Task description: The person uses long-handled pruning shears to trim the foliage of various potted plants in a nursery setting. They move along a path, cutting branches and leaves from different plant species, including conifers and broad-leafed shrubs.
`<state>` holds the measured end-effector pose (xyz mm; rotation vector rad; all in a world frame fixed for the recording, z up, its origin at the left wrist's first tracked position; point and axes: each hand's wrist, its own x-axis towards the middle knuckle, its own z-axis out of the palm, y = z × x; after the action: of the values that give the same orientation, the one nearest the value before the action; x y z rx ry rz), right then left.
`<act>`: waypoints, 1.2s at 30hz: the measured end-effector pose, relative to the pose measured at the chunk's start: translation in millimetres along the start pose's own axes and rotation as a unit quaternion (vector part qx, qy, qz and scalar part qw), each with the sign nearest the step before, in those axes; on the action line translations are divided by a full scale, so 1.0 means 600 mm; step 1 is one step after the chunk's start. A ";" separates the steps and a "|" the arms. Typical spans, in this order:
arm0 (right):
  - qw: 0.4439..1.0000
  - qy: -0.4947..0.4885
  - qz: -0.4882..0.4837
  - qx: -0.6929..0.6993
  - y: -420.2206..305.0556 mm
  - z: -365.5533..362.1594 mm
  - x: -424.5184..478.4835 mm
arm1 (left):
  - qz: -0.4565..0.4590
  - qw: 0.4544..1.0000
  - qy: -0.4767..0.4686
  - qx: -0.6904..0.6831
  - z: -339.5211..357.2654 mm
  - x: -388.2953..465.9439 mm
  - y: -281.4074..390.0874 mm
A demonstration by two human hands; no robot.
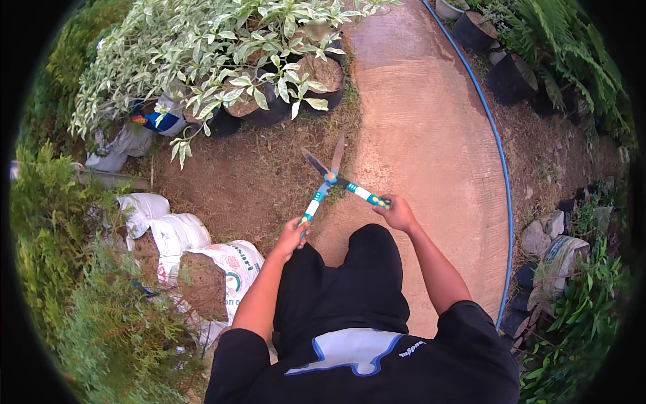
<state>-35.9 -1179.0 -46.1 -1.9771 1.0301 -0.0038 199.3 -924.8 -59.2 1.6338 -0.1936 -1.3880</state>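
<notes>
A pair of hedge shears is held out in front of me with its blades apart, pointing away from my body. My left hand is closed round one teal and white handle, and my right hand round the other. Beyond the blades stand shrubs with pale-edged variegated leaves, growing in black planter bags. The blade tips are apart from the leaves, over bare soil and dry grass.
A concrete path runs ahead and under me, with a blue hose along its right edge. White sacks of soil stand close on my left, beside conifer foliage. More black planter bags and stones lie on the right.
</notes>
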 end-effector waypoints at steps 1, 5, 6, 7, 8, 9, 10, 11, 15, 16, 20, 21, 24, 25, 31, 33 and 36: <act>1.000 0.009 -0.005 -0.020 0.001 -0.012 0.023 | -0.004 1.000 0.002 0.005 0.009 0.017 0.022; 1.000 -0.014 0.020 -0.011 -0.003 -0.056 0.105 | 0.004 1.000 -0.006 0.018 0.018 0.099 0.061; 1.000 -0.010 0.029 -0.001 0.007 -0.053 0.122 | -0.010 1.000 -0.003 0.011 0.024 0.117 0.067; 0.999 -0.006 0.035 0.009 0.017 -0.045 0.139 | -0.023 1.000 0.002 0.003 0.030 0.132 0.073; 0.997 0.011 0.070 0.021 0.024 -0.024 0.147 | -0.024 0.999 0.028 -0.005 0.052 0.143 0.070; 0.991 0.046 0.125 0.020 -0.009 0.012 0.149 | -0.026 0.998 0.063 -0.014 0.080 0.149 0.058; 0.980 0.078 0.183 0.018 -0.059 0.057 0.136 | -0.033 0.994 0.099 -0.024 0.114 0.152 0.039; 0.965 0.104 0.241 0.013 -0.084 0.093 0.110 | 0.009 0.989 0.145 -0.019 0.155 0.155 0.010; 0.971 0.092 0.177 0.129 -0.033 0.157 0.052 | -0.026 0.995 0.087 -0.037 0.144 0.135 0.027; 0.976 0.086 0.156 0.122 -0.015 0.143 0.050 | -0.032 0.996 0.072 -0.045 0.129 0.125 0.030; 0.988 0.032 0.120 0.095 0.052 0.039 0.063 | -0.055 0.996 0.061 0.045 0.058 0.117 0.034; 0.990 0.012 0.112 0.083 0.062 0.014 0.069 | -0.053 0.996 0.048 0.052 0.051 0.120 0.036; 0.988 0.036 0.123 0.082 0.082 0.007 0.092 | -0.048 0.997 0.019 0.055 0.064 0.151 0.037; 0.986 0.051 0.129 0.088 0.062 0.009 0.095 | -0.048 0.997 0.030 0.044 0.088 0.162 0.032; 0.974 0.120 0.162 0.106 0.009 0.117 0.079 | -0.027 0.987 0.150 -0.043 0.222 0.173 0.002; 0.976 0.092 0.138 0.141 0.036 0.101 0.066 | -0.054 0.993 0.087 -0.065 0.187 0.153 0.012; 0.982 0.045 0.133 0.130 0.070 0.036 0.070 | -0.029 0.998 0.052 0.001 0.133 0.134 0.015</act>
<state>-28.2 -1202.9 -103.8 -1.6061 1.2788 -0.0780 164.2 -1025.2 -100.1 1.7197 -0.0869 -1.3430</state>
